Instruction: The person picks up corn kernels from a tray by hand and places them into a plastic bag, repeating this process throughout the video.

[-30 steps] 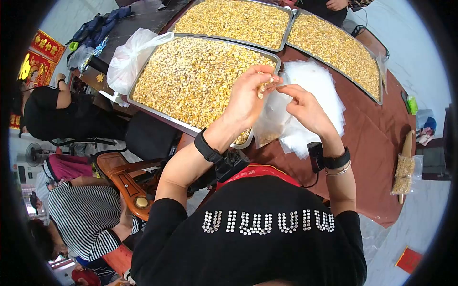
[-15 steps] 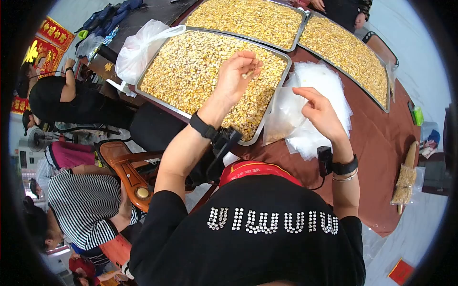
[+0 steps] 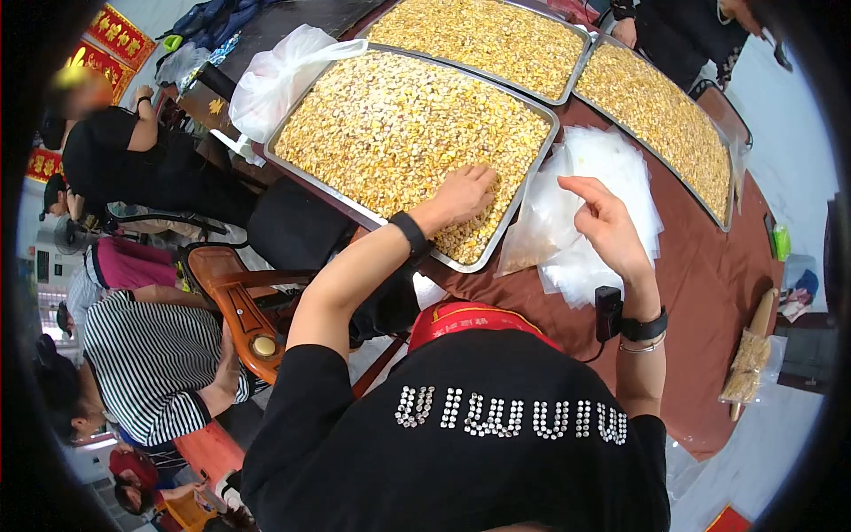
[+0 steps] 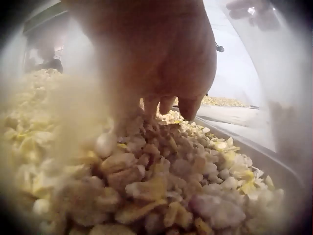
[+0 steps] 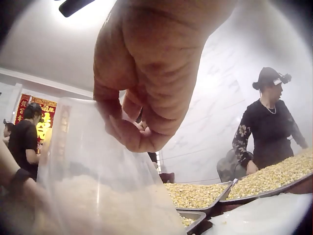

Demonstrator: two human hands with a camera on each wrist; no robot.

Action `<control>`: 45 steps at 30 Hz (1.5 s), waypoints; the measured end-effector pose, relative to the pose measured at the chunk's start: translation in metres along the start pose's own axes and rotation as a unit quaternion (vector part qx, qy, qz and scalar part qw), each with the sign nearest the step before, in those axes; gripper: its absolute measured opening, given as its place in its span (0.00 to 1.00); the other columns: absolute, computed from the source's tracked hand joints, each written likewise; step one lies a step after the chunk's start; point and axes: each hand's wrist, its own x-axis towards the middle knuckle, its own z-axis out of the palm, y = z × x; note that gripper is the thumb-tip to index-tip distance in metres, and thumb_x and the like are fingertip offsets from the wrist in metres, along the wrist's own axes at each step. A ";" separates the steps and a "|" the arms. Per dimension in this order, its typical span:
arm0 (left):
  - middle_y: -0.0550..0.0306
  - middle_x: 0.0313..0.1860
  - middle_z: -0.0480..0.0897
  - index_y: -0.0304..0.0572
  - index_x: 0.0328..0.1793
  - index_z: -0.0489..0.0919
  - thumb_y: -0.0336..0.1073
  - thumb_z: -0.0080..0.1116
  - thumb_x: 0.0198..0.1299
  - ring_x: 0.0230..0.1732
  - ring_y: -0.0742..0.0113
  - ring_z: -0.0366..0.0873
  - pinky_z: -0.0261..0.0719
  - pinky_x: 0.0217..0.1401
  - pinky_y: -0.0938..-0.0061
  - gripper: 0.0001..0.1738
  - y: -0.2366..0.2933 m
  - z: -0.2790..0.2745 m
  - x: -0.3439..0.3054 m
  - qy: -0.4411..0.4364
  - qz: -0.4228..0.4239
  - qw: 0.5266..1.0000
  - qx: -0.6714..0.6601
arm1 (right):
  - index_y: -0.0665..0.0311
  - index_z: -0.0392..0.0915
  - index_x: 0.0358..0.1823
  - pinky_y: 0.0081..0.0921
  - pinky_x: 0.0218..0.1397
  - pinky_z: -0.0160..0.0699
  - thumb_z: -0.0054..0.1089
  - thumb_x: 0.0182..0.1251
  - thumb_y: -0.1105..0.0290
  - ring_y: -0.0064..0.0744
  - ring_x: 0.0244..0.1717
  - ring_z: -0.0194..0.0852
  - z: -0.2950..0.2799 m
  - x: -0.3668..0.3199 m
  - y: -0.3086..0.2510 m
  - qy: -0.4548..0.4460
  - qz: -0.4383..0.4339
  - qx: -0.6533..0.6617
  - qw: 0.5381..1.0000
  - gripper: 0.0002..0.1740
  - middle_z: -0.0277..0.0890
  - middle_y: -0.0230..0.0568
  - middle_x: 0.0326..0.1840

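My left hand point(image 3: 461, 197) rests in the near tray point(image 3: 383, 209) of pale and yellow kernels point(image 3: 390, 124), close to its right end. In the left wrist view that hand point(image 4: 151, 54) points its bent fingers down among the kernels point(image 4: 146, 181), their tips partly hidden. Right of the tray, my right hand point(image 3: 612, 232) pinches the upper edge of a clear bag point(image 3: 534, 226), seen also in the right wrist view, where the bag point(image 5: 98, 171) hangs beside the hand point(image 5: 146, 73). Some kernels lie at the bag's bottom.
Flat clear bags point(image 3: 612, 168) lie on the brown cloth point(image 3: 700, 301). Two more kernel trays point(image 3: 479, 40) point(image 3: 656, 115) stand behind, and a white plastic bag point(image 3: 279, 80) at the left. A filled bag point(image 3: 746, 363) lies far right. Other people stand or sit around.
My left hand has moved away from the bag at my right hand, across the near tray, and down onto its kernels. The right hand has stayed at the bag.
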 end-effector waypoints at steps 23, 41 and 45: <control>0.51 0.36 0.74 0.39 0.46 0.72 0.39 0.44 0.64 0.29 0.69 0.71 0.72 0.24 0.80 0.12 -0.021 -0.049 0.002 0.119 -0.330 0.328 -0.877 | 0.70 0.71 0.54 0.18 0.38 0.69 0.44 0.50 0.80 0.22 0.30 0.66 0.012 0.008 -0.011 0.002 0.001 -0.029 1.000 0.26 0.71 0.42 0.52; 0.57 0.33 0.74 0.40 0.43 0.71 0.36 0.49 0.64 0.36 0.65 0.74 0.73 0.42 0.70 0.07 0.121 -0.102 0.024 0.108 -0.128 0.536 -0.827 | 0.69 0.71 0.54 0.23 0.42 0.70 0.45 0.49 0.76 0.33 0.41 0.71 0.011 0.008 -0.016 0.005 0.000 -0.017 1.000 0.26 0.71 0.45 0.48; 0.58 0.33 0.74 0.40 0.43 0.71 0.37 0.48 0.64 0.38 0.66 0.72 0.73 0.42 0.71 0.09 0.118 -0.105 0.024 0.081 -0.119 0.501 -0.853 | 0.69 0.71 0.54 0.22 0.43 0.70 0.44 0.49 0.77 0.33 0.42 0.70 0.010 0.009 -0.014 -0.009 0.017 -0.039 0.999 0.26 0.71 0.45 0.49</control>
